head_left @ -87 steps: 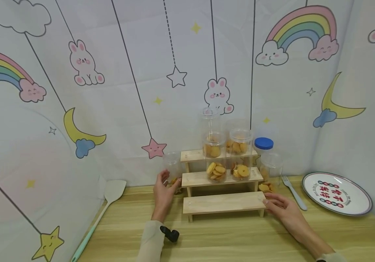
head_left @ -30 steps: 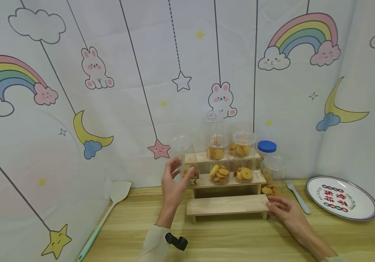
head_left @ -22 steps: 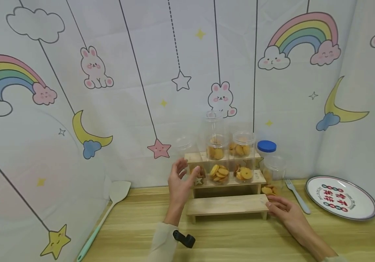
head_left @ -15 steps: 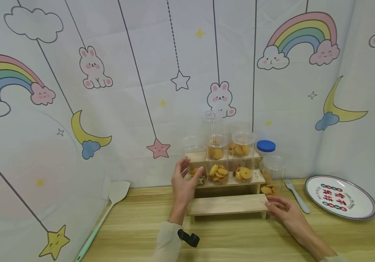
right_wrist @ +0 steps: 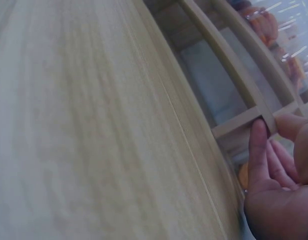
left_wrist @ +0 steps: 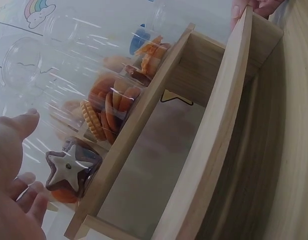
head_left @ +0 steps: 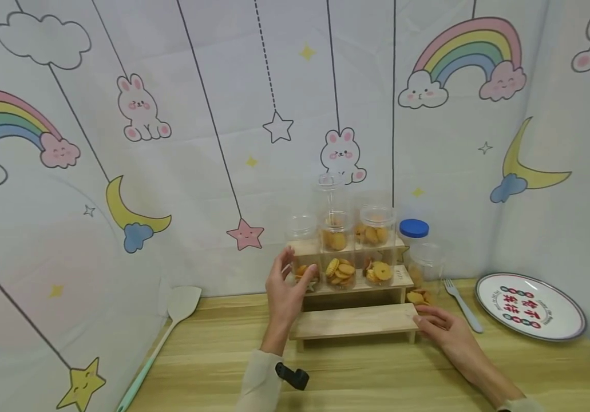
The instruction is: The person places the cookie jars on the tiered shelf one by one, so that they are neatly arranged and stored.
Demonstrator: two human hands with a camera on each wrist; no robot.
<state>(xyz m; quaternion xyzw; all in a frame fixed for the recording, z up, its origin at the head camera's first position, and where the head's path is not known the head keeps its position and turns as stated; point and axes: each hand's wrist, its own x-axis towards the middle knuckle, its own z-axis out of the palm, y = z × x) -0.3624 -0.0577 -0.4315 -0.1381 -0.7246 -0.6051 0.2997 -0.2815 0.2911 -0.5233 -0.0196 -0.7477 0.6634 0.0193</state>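
My left hand (head_left: 285, 294) is around a clear jar (head_left: 303, 234) of cookies, thumb in front and fingers on the left side. This jar stands at the left end of the middle step of a three-step wooden rack (head_left: 353, 321); in the left wrist view a star-shaped cookie (left_wrist: 68, 167) shows near its base. Two more cookie jars (head_left: 339, 272) share that step, to its right. At the rack's lower right corner, my right hand (head_left: 449, 337) pinches the end of the bottom step between thumb and forefinger, as the right wrist view shows.
More jars stand on the top step, partly hidden. Right of the rack are a blue-lidded jar (head_left: 414, 229) and a clear cookie jar (head_left: 425, 266). Farther right lie a fork (head_left: 463, 306) and a white plate (head_left: 531, 306). A spatula (head_left: 183, 303) lies at the left.
My left hand has lifted the jar from the table left of the rack, carried it right and set it on the middle step. The right hand has stayed at the rack's corner.
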